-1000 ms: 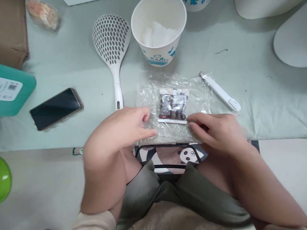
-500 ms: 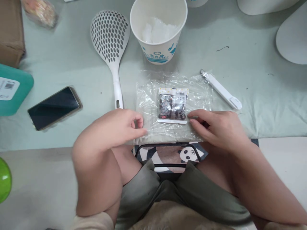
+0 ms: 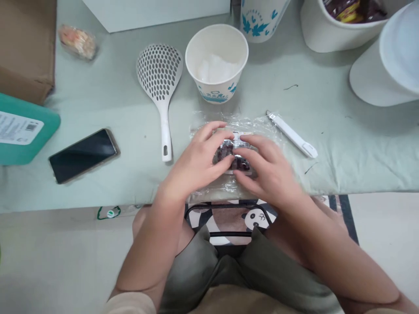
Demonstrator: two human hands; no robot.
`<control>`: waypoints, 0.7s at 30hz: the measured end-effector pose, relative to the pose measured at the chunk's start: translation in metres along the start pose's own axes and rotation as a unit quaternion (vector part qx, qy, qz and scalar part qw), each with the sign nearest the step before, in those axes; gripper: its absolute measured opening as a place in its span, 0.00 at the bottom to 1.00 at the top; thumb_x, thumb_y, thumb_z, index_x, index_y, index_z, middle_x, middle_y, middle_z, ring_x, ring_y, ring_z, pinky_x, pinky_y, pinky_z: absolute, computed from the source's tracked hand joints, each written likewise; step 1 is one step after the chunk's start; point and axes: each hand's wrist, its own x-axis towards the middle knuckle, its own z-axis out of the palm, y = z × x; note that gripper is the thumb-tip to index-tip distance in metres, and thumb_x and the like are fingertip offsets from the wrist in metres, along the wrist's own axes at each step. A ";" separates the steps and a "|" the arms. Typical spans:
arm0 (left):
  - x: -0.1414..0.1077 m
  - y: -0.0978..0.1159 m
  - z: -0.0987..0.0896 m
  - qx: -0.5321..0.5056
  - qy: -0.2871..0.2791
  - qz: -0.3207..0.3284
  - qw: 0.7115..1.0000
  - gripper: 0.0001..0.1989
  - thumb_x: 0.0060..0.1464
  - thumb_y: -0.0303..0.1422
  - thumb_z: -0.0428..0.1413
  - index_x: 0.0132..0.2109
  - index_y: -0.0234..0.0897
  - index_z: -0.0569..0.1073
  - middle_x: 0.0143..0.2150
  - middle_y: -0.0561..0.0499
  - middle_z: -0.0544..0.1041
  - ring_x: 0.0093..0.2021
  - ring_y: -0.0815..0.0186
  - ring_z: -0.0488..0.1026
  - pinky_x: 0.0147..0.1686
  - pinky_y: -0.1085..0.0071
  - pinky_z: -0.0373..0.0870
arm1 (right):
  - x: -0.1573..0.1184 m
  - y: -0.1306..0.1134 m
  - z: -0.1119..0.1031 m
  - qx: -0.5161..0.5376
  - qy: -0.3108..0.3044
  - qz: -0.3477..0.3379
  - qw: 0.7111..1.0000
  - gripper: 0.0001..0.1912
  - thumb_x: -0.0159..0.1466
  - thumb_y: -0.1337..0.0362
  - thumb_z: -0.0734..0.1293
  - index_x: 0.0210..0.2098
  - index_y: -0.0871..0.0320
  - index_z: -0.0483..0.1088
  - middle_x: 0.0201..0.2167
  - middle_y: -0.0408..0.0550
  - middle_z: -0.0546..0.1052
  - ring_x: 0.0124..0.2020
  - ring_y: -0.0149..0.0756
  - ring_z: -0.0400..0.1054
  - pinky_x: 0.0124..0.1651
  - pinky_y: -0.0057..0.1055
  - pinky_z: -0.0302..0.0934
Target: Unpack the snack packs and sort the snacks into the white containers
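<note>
A small snack packet point(image 3: 225, 150), with dark contents and silvery printed wrapping, lies on a crumpled clear plastic film point(image 3: 225, 186) near the table edge. My left hand point(image 3: 202, 160) reaches over its left side, fingers apart, the tips on or just above the wrapper. From the other side my right hand point(image 3: 270, 168) spreads its fingers across the packet's right part. Both hands cover much of it. To the right of the film is a white utility knife point(image 3: 292, 135). A white slotted skimmer point(image 3: 160, 78) lies to the left, its handle pointing toward me.
Behind the film stands a paper bucket point(image 3: 216, 93) with white, translucent plastic inside. A phone point(image 3: 84, 155) and a green container point(image 3: 42, 139) are at left, near a cardboard box point(image 3: 26, 48). White tubs point(image 3: 317, 28) stand back right, one holding wrapped packets.
My hands have moved inward from either side of the packet to over it, covering much of it. The view has shifted, showing more of the table's far side.
</note>
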 end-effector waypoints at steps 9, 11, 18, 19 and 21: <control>-0.002 -0.004 -0.007 -0.007 -0.069 -0.066 0.995 0.33 0.59 0.36 0.59 0.70 0.41 0.63 0.77 0.41 0.57 0.76 0.49 0.59 0.74 0.50 0.62 | -0.004 0.006 0.010 -0.016 -0.123 0.068 0.990 0.34 0.63 0.52 0.72 0.65 0.55 0.65 0.72 0.67 0.63 0.72 0.68 0.58 0.68 0.66 0.58; -0.002 -0.004 -0.007 -0.009 -0.067 -0.066 0.995 0.32 0.60 0.37 0.59 0.70 0.41 0.63 0.77 0.41 0.58 0.76 0.50 0.59 0.74 0.51 0.61 | -0.003 0.007 0.010 -0.005 -0.112 0.074 0.991 0.36 0.62 0.51 0.72 0.66 0.54 0.63 0.71 0.66 0.64 0.70 0.67 0.61 0.67 0.65 0.59; 0.000 -0.003 -0.012 -0.063 -0.060 -0.036 0.996 0.27 0.71 0.46 0.46 0.69 0.39 0.63 0.72 0.40 0.65 0.74 0.56 0.61 0.75 0.55 0.58 | -0.002 0.013 0.007 0.051 -0.050 0.055 0.996 0.32 0.63 0.54 0.71 0.64 0.51 0.63 0.63 0.62 0.69 0.65 0.60 0.65 0.65 0.61 0.62; 0.000 -0.003 -0.012 -0.067 -0.058 -0.039 0.995 0.26 0.71 0.46 0.45 0.69 0.39 0.63 0.72 0.41 0.65 0.74 0.56 0.61 0.75 0.56 0.58 | -0.003 0.013 0.007 0.051 -0.041 0.052 0.997 0.31 0.63 0.55 0.71 0.63 0.51 0.64 0.62 0.62 0.69 0.64 0.60 0.66 0.65 0.61 0.63; 0.000 -0.003 -0.012 -0.068 -0.056 -0.044 0.995 0.26 0.72 0.47 0.44 0.69 0.39 0.64 0.72 0.41 0.66 0.74 0.57 0.62 0.75 0.57 0.58 | -0.003 0.014 0.007 0.049 -0.023 0.038 0.998 0.30 0.63 0.56 0.71 0.62 0.52 0.64 0.61 0.62 0.69 0.62 0.59 0.67 0.63 0.60 0.64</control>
